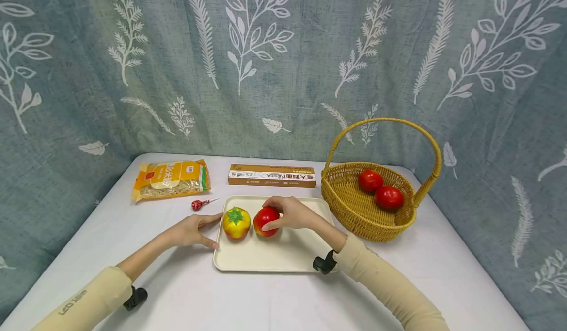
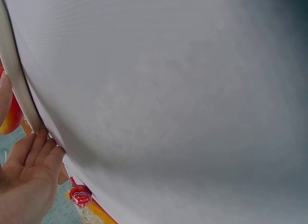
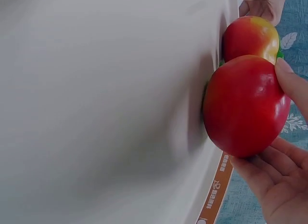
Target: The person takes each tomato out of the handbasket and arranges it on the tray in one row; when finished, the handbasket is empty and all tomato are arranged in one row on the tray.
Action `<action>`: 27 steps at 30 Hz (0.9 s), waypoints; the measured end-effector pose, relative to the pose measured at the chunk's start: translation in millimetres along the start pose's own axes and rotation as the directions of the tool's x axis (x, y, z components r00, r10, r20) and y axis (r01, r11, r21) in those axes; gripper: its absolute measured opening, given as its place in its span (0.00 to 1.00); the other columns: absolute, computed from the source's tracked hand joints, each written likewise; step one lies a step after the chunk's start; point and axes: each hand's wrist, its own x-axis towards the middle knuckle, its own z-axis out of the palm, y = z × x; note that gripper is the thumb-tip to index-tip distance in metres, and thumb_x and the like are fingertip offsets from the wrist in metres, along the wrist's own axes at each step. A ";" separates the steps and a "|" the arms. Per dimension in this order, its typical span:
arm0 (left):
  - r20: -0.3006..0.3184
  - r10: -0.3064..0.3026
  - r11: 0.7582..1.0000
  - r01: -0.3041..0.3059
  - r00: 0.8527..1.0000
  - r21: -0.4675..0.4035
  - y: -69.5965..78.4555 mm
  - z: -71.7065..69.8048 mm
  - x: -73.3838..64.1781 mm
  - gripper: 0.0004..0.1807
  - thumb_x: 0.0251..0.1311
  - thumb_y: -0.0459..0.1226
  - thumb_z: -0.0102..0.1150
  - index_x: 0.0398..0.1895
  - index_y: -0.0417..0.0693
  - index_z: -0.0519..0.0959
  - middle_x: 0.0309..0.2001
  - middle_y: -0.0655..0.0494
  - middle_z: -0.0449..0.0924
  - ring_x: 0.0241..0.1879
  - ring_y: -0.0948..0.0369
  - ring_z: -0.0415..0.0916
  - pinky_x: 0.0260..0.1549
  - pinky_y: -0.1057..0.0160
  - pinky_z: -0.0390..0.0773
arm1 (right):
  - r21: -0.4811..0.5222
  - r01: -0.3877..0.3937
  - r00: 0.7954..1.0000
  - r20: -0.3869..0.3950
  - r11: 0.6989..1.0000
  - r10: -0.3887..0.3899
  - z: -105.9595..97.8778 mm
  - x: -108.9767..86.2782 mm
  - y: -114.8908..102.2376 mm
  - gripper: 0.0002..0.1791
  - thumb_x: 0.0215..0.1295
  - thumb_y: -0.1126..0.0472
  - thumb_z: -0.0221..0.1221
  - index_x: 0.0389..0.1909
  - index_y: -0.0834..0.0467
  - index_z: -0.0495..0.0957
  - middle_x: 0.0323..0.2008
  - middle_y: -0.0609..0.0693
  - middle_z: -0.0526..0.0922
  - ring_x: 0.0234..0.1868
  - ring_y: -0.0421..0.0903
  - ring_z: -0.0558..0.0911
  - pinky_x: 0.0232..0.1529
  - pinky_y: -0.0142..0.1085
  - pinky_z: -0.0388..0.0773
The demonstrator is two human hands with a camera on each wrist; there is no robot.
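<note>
My right hand (image 1: pixel 292 213) grips a red tomato (image 1: pixel 264 221) between thumb and fingers, at the cream tray (image 1: pixel 279 257). In the right wrist view this tomato (image 3: pixel 243 108) appears smooth and glossy, close to the tray surface. Left of it on the tray sits a yellow-and-red tomato (image 1: pixel 236 226) with a green leafy top. At the tray's left rim, my left hand (image 1: pixel 190 231) touches the edge with thumb and fairly straight fingers spread apart. The left wrist view shows the fingertips of that hand (image 2: pixel 36 171) against the rim.
A woven basket (image 1: pixel 367 225) with a tall handle holds two red tomatoes (image 1: pixel 382 190) right of the tray. Behind the tray lies a pasta box (image 1: pixel 272 176). An orange noodle packet (image 1: pixel 172 179) and a red lollipop (image 1: pixel 198 204) are at the back left.
</note>
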 end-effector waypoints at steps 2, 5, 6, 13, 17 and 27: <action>0.000 0.000 1.000 0.000 1.000 0.003 -0.2 -0.1 0.3 0.50 0.45 0.44 0.76 0.70 0.38 0.62 0.69 0.37 0.60 0.69 0.40 0.55 0.65 0.43 0.59 | 0.016 0.001 1.000 0.001 1.000 -0.001 0.3 -1.1 1.2 0.29 0.51 0.53 0.73 0.52 0.59 0.75 0.50 0.51 0.83 0.53 0.45 0.80 0.54 0.35 0.77; -0.001 -0.003 1.000 0.003 1.000 0.003 -0.7 0.1 0.6 0.50 0.45 0.44 0.76 0.70 0.39 0.62 0.69 0.37 0.60 0.69 0.40 0.55 0.65 0.43 0.59 | 0.014 0.016 1.000 0.003 1.000 -0.016 -0.2 -3.2 2.9 0.33 0.51 0.52 0.73 0.55 0.62 0.74 0.53 0.53 0.81 0.56 0.47 0.79 0.56 0.37 0.76; -0.001 -0.005 1.000 0.005 1.000 0.003 -0.8 0.2 0.7 0.50 0.45 0.44 0.76 0.71 0.39 0.62 0.69 0.37 0.60 0.69 0.40 0.55 0.65 0.43 0.59 | 0.012 0.020 1.000 0.005 1.000 -0.020 -0.8 -4.2 3.4 0.34 0.51 0.52 0.73 0.57 0.64 0.74 0.54 0.54 0.81 0.56 0.48 0.79 0.57 0.37 0.75; -0.006 -0.008 1.000 0.008 1.000 0.009 -0.9 -0.1 1.0 0.50 0.44 0.45 0.77 0.70 0.39 0.63 0.68 0.37 0.61 0.69 0.41 0.55 0.65 0.43 0.59 | -0.008 0.015 1.000 0.013 1.000 -0.014 -7.6 -13.9 7.5 0.38 0.51 0.51 0.73 0.61 0.65 0.73 0.57 0.56 0.79 0.57 0.49 0.78 0.58 0.39 0.75; -0.007 -0.008 1.000 0.008 1.000 0.013 -1.9 -0.1 1.3 0.50 0.44 0.45 0.77 0.70 0.39 0.63 0.68 0.38 0.61 0.68 0.41 0.56 0.65 0.43 0.59 | -0.009 0.013 1.000 0.022 1.000 -0.013 -12.1 -19.1 10.2 0.38 0.51 0.53 0.73 0.61 0.66 0.72 0.57 0.57 0.78 0.58 0.50 0.77 0.59 0.40 0.74; -0.003 -0.023 1.000 0.023 1.000 0.002 -2.4 0.0 1.0 0.50 0.44 0.46 0.77 0.71 0.41 0.62 0.69 0.38 0.61 0.69 0.41 0.55 0.65 0.43 0.59 | -0.035 0.030 0.999 0.036 0.999 -0.029 -19.4 -32.6 15.7 0.40 0.49 0.53 0.74 0.62 0.68 0.71 0.58 0.58 0.77 0.57 0.52 0.78 0.58 0.39 0.74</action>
